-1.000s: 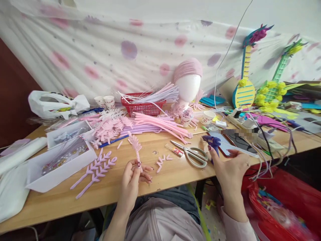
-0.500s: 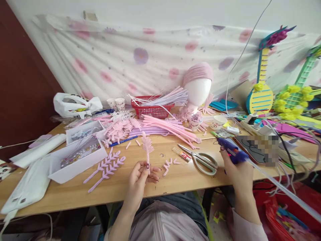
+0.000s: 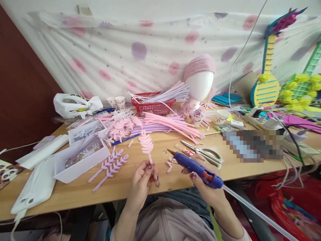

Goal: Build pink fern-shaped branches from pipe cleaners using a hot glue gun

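Note:
My left hand point(image 3: 142, 179) pinches the stem of a pink pipe-cleaner leaf point(image 3: 146, 144) and holds it upright over the wooden table point(image 3: 75, 194). My right hand point(image 3: 204, 185) grips a blue glue gun point(image 3: 197, 169) with a clear glue stick trailing out behind it. The gun's nozzle points left, a short way from the leaf's stem. Small pink pipe-cleaner pieces point(image 3: 170, 164) lie on the table under the nozzle.
Scissors point(image 3: 205, 155) and a small tube lie just beyond the gun. Two lilac leaf shapes point(image 3: 110, 165) and a white tray of gems point(image 3: 81, 159) sit to the left. Farther back are pink pipe cleaners point(image 3: 170, 124), a red basket point(image 3: 152, 106), a foam head point(image 3: 200, 83) and paper cups.
My right hand took the glue gun from the right of the table and brought it left, in front of me, toward the leaf. My left hand kept hold of the leaf.

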The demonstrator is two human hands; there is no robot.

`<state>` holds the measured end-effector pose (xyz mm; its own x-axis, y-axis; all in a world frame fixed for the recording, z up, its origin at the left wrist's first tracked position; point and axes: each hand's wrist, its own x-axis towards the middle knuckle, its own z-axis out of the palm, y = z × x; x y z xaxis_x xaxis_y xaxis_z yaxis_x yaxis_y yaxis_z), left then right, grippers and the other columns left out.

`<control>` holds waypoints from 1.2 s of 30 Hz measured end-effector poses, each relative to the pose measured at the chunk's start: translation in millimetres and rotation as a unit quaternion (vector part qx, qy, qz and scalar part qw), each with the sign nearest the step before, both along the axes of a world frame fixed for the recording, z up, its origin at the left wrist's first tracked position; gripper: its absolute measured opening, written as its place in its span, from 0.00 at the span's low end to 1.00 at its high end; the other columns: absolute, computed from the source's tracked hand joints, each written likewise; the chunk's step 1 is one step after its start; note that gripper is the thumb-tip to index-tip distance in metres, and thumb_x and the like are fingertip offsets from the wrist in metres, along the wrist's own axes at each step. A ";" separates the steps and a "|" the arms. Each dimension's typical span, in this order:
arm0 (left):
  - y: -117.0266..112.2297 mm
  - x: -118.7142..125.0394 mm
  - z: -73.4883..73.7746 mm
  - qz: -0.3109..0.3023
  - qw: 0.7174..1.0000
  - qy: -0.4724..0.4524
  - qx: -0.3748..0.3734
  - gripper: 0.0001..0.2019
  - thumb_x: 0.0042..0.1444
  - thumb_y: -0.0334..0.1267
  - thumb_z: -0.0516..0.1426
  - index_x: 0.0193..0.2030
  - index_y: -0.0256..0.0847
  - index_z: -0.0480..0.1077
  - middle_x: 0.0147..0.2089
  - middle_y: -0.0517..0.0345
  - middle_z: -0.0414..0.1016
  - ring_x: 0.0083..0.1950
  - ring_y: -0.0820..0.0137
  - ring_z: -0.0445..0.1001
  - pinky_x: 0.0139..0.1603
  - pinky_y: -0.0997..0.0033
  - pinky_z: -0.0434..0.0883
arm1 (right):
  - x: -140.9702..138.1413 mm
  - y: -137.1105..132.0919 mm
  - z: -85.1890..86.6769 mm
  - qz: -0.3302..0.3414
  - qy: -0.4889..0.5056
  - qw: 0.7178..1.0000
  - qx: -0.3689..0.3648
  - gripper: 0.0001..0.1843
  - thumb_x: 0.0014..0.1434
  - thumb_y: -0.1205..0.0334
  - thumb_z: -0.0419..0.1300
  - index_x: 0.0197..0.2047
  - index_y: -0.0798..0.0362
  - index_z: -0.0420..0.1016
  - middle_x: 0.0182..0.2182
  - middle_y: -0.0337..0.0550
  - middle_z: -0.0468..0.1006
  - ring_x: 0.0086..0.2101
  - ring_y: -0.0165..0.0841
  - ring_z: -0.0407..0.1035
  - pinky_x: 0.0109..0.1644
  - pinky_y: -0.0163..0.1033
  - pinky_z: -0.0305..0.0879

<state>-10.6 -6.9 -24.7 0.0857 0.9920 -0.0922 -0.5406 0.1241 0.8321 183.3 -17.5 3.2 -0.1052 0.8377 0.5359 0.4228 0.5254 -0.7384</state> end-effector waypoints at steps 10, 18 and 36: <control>-0.5 -3.3 -0.4 -0.053 0.998 0.024 -0.016 0.17 0.51 0.49 0.63 0.33 0.38 0.66 0.19 0.67 0.63 0.17 0.80 0.59 0.18 0.80 0.59 | -22.4 6.6 2.4 0.034 -0.088 0.996 0.005 0.18 0.60 0.49 0.55 0.25 0.51 0.65 0.21 0.39 0.66 0.27 0.35 0.61 0.31 0.39 0.57; -0.2 -3.7 0.3 -0.066 0.997 0.024 -0.020 0.17 0.51 0.49 0.62 0.32 0.39 0.65 0.18 0.66 0.64 0.16 0.80 0.59 0.18 0.80 0.58 | -24.7 7.9 3.1 0.044 -0.100 0.994 0.008 0.15 0.60 0.51 0.56 0.26 0.51 0.67 0.21 0.38 0.67 0.26 0.34 0.60 0.31 0.39 0.57; -0.3 -3.6 0.9 -0.066 0.997 0.030 -0.018 0.17 0.50 0.50 0.62 0.32 0.38 0.65 0.18 0.67 0.63 0.16 0.80 0.58 0.17 0.80 0.57 | -23.3 7.8 4.6 0.047 -0.123 0.991 -0.005 0.16 0.60 0.49 0.55 0.28 0.52 0.72 0.22 0.41 0.70 0.27 0.36 0.61 0.32 0.41 0.57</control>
